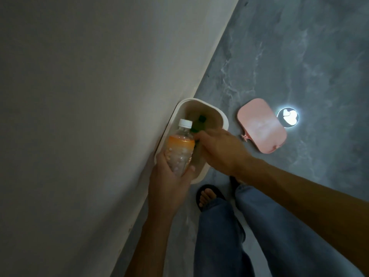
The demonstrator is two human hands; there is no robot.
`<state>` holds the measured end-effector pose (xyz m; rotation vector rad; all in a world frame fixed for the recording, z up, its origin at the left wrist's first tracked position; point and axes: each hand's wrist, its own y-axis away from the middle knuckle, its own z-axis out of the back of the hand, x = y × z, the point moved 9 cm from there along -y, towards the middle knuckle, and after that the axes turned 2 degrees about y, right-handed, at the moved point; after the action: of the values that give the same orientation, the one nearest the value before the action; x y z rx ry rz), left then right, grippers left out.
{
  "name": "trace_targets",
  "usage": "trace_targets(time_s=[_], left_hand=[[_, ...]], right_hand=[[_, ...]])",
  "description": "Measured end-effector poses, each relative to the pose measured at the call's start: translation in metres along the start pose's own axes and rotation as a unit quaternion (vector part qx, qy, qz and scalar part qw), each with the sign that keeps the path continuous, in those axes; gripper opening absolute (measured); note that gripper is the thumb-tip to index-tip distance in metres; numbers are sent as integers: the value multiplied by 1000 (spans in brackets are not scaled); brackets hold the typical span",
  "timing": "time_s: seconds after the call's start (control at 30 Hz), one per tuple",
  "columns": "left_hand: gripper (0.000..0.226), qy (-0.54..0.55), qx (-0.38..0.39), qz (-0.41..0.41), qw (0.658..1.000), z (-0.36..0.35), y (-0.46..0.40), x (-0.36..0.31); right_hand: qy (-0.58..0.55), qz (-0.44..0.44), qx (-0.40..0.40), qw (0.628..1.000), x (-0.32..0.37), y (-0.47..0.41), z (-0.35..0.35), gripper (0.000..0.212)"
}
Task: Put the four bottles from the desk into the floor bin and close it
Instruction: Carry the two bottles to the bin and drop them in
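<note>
A pale wall fills the left half of the view, meeting a grey marbled floor along a slanted line. The person's legs in blue jeans stand at the bottom, with one sandalled foot showing just beside the bin.

The white floor bin sits on the floor, pushed against the wall, its top open. Its pink lid lies flat on the floor to the right of the bin, apart from it, and a bright round spot of reflected light shines on the floor just beyond the lid.

The left hand is wrapped around the lower part of a clear bottle with an orange label and a white cap, holding it over the near end of the bin, cap pointing away from the person. The right hand reaches over the bin's right rim with its fingers curled around a dark green bottle, which is partly inside the bin. Whether the grip on it is firm cannot be told, as the fingers are partly hidden. A dark green cap shows deeper inside the bin; it is too dim to tell whether it belongs to the same bottle.
</note>
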<state>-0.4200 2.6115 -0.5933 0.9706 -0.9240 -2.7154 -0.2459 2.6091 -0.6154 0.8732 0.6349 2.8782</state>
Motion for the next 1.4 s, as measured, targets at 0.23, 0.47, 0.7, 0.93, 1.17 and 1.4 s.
trace_targets(time_s=[0.23, 0.47, 0.7, 0.93, 1.17, 1.4], left_hand=[[69, -71, 30, -35, 996, -42, -51, -22], [58, -128, 21, -49, 990, -97, -100, 9], [59, -197, -45, -48, 978, -113, -126, 28], [49, -160, -65, -72, 982, -91, -89, 12], [15, -65, 2, -62, 996, -31, 15, -17], [13, -127, 154, 31, 979, 33, 159, -49]], right_hand=[[225, 115, 92, 963, -23, 40, -35, 61], [227, 186, -20, 956, -29, 29, -45, 42], [196, 241, -27, 950, -39, 23, -57, 41], [223, 213, 71, 949, -31, 19, -49, 48], [97, 72, 142, 983, -9, 74, 22, 45], [38, -136, 277, 951, -15, 220, 108, 35]])
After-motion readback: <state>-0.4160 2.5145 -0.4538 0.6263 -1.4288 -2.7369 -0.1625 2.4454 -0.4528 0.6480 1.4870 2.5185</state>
